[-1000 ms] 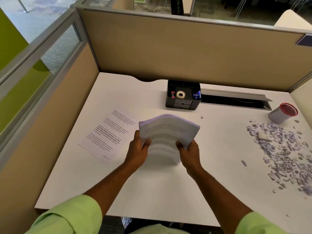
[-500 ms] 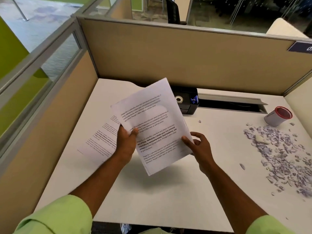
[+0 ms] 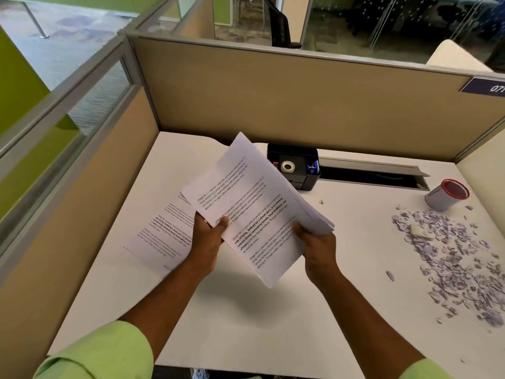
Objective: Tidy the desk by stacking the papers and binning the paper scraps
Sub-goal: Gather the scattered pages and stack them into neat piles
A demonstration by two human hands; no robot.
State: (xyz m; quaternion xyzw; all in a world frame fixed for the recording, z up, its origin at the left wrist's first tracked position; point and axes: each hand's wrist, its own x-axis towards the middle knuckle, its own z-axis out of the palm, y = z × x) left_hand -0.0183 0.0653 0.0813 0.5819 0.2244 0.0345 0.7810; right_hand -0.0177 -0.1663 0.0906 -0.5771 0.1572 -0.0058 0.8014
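- Hands first: left hand (image 3: 208,239) grips the near-left edge of a stack of papers (image 3: 254,209), thumb on top of the printed face and fingers curled beneath.
- Right hand (image 3: 317,242) pinches the stack's right edge, where the sheets fan apart slightly; its fingers are wrapped round that edge.
- Stack of papers is held in the air above the middle of the desk (image 3: 246,318), printed side up, tilted so its far end rises.
- Long axis of the stack runs on a diagonal, from the near-right corner in front of the right wrist to the far corner pointing up toward the back partition (image 3: 300,99); the text lines slant up to the right.
- Single sheet (image 3: 164,233) lies flat on the desk to the left, partly hidden behind the left hand and the stack, its long axis also slanted.
- Black organiser (image 3: 295,165) stands behind the stack at the back of the desk, with a roll of tape (image 3: 287,166) in it.
- Paper scraps (image 3: 459,258) lie scattered over the right side of the desk, well apart from the stack.
- Small bin (image 3: 446,198) with a red rim lies tipped on its side just beyond the scraps, mouth facing up and right.
- Green sleeves (image 3: 103,354) show at the bottom edge.
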